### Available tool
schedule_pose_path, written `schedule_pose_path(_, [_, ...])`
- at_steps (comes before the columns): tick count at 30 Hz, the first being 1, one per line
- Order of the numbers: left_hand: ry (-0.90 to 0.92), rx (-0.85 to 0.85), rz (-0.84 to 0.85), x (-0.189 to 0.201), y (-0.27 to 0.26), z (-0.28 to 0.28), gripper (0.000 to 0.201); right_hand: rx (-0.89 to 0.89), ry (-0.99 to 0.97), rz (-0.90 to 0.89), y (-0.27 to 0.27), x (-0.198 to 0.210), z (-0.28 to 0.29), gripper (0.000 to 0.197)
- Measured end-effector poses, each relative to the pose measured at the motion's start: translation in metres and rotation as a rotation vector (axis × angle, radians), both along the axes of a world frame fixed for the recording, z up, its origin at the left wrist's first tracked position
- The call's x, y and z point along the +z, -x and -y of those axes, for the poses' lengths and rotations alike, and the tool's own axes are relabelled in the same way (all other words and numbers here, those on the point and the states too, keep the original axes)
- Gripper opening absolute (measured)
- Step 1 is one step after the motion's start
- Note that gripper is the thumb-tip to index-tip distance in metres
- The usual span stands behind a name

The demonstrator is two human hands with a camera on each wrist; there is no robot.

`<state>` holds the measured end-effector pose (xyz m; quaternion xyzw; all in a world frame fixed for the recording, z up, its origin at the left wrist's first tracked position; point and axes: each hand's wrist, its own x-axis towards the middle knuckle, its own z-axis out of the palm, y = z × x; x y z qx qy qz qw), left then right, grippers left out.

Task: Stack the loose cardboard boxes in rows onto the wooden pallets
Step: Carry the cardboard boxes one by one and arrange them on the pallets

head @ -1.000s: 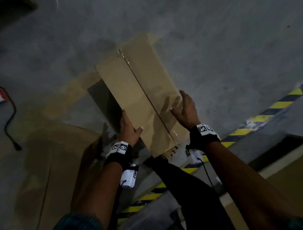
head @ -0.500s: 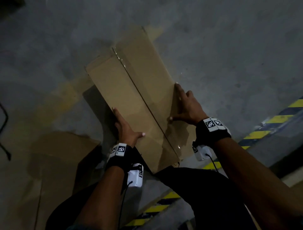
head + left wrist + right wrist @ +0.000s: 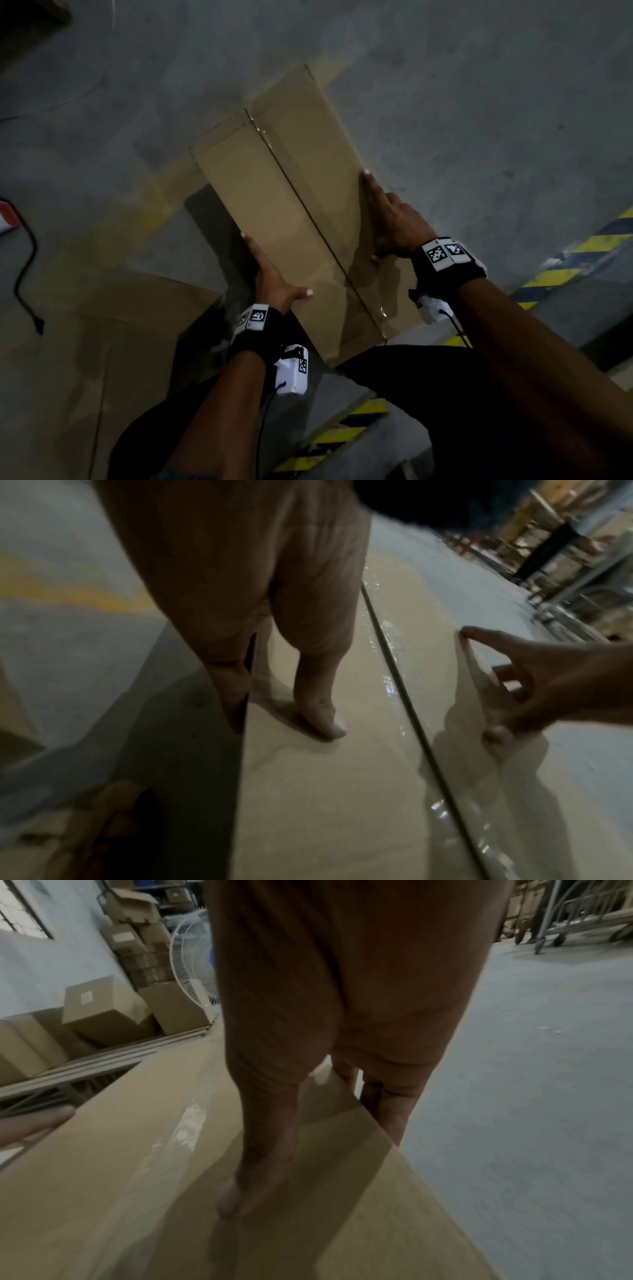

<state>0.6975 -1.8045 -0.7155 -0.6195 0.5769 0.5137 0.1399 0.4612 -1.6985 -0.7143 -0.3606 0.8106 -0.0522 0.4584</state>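
Left hand (image 3: 274, 284), right hand (image 3: 394, 222) gripping long taped cardboard box (image 3: 291, 212)

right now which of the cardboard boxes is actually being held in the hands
The long tan cardboard box with the clear-taped centre seam, gripped along its sides by the left hand and right hand. The other brown cardboard box, lower left, is untouched.
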Motion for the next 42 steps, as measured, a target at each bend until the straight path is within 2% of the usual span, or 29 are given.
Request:
schedule_pose_path(4, [0.003, -0.042, -0.036, 0.026, -0.003, -0.001, 0.163, -0.053, 0.017, 0.023, -0.001, 0.032, -0.015, 0.151])
schedule_pose_path(9, [0.002, -0.098, -0.097, 0.090, 0.000, -0.002, 0.167, -0.130, 0.053, -0.017, -0.005, 0.108, -0.037, 0.153])
schedule_pose_path(15, [0.008, -0.161, -0.226, 0.218, 0.011, -0.004, 0.163, -0.256, 0.161, -0.083, -0.009, 0.242, -0.069, 0.156])
schedule_pose_path(22, [0.041, -0.303, -0.396, 0.374, 0.026, -0.014, 0.161, -0.546, 0.353, -0.113, -0.019, 0.405, -0.105, 0.141])
schedule_pose_path(25, [0.080, -0.381, -0.473, 0.437, 0.029, -0.021, 0.158, -0.626, 0.415, -0.184, -0.032, 0.478, -0.121, 0.138])
schedule_pose_path(28, [0.116, -0.469, -0.525, 0.485, 0.029, -0.020, 0.158, -0.690, 0.437, -0.287, -0.056, 0.532, -0.133, 0.136])
schedule_pose_path(33, [0.123, -0.691, -0.610, 0.544, 0.025, -0.011, 0.157, -0.876, 0.483, -0.470, -0.121, 0.587, -0.157, 0.136])
schedule_pose_path(37, [0.091, -0.902, -0.702, 0.574, 0.021, -0.007, 0.150, -1.070, 0.524, -0.561, -0.184, 0.606, -0.174, 0.136])
schedule_pose_path(42, [-0.013, -1.191, -0.692, 0.602, 0.023, -0.025, 0.151, -1.292, 0.437, -0.563, -0.253, 0.623, -0.209, 0.142])
